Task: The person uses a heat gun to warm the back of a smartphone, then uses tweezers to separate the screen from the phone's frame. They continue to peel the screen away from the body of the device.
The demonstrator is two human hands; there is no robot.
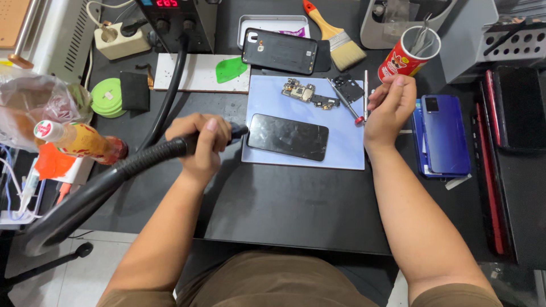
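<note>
Head view: hot-air wand being held at a phone on the blue work mat.
The left hand (200,143) is gripping the hot-air wand (219,136) fully closed, its nozzle touching the black phone (288,137) lying flat on the blue mat (347,150). The right hand (390,105) is curling loosely beside a screwdriver (346,102); contact appears possible but cannot be confirmed.

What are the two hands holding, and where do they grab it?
Left hand wraps the hot-air wand by its handle, near the nozzle. Right hand pinches something thin; unclear what.
</note>
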